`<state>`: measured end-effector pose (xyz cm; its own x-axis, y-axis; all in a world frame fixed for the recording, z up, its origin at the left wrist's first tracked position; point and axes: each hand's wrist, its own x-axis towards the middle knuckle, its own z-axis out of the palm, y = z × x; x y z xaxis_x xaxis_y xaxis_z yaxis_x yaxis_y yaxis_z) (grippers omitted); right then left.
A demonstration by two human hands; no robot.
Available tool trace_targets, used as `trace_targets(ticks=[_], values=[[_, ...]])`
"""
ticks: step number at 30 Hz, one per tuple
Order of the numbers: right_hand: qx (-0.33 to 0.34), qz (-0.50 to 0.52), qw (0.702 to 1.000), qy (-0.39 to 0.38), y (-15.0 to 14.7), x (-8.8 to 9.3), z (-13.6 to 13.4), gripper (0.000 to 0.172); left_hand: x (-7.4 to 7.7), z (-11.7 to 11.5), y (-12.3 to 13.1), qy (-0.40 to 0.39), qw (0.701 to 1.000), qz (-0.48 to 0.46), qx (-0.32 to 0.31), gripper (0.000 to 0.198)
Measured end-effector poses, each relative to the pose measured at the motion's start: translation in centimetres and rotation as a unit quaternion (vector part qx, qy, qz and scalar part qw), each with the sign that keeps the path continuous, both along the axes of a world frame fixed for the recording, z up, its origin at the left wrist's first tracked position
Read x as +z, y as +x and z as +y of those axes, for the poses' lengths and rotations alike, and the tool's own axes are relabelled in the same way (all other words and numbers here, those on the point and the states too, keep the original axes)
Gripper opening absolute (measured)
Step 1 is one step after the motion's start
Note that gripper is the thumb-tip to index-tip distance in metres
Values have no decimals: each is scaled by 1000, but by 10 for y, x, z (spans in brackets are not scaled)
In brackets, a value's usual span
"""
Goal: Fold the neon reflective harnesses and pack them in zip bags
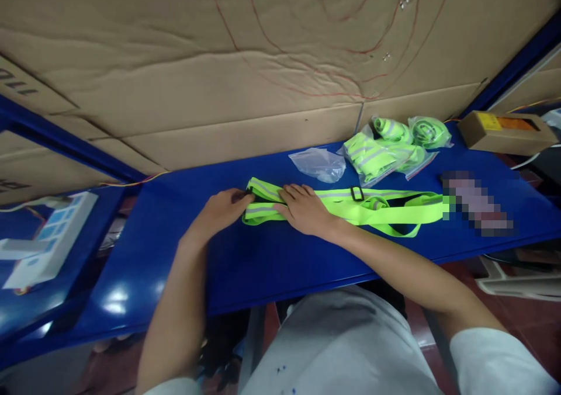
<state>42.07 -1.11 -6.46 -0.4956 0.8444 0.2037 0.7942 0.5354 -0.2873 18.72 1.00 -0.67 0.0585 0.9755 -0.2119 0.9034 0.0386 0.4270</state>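
A neon-green reflective strap belt (377, 207) with grey stripes and a black buckle lies stretched across the blue table (272, 260). My left hand (221, 209) grips its folded left end, fingers curled on the fold. My right hand (304, 209) lies flat on the strap just to the right, fingers spread and pressing it down. The strap's free end trails off to the right.
An empty clear plastic bag (319, 163) lies behind the strap. Bagged green straps (390, 147) are piled at the back right, next to a cardboard box (506, 131). Cardboard sheets (245, 68) form the back wall. A white device (48, 240) sits at the left.
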Motion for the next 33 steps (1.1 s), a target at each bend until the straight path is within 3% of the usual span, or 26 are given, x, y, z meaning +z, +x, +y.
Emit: trace_targets(ticks=[6, 12, 17, 23, 29, 33], values=[[-9, 26, 999, 26, 5, 17, -2, 32, -4, 4, -1, -20, 1000, -7, 21, 60], [18, -59, 997, -52, 22, 35, -1, 39, -7, 6, -5, -18, 999, -15, 30, 59], [47, -65, 992, -95, 33, 42, 2, 47, -10, 8, -3, -16, 999, 1, 38, 60], [7, -79, 990, -113, 37, 58, -11, 25, -13, 9, -4, -9, 999, 11, 43, 59], [-72, -44, 988, -127, 42, 60, -15, 32, -9, 9, -7, 10, 996, 13, 88, 57], [-67, -80, 989, -101, 49, 56, -3, 52, -7, 9, -10, 20, 996, 14, 87, 55]])
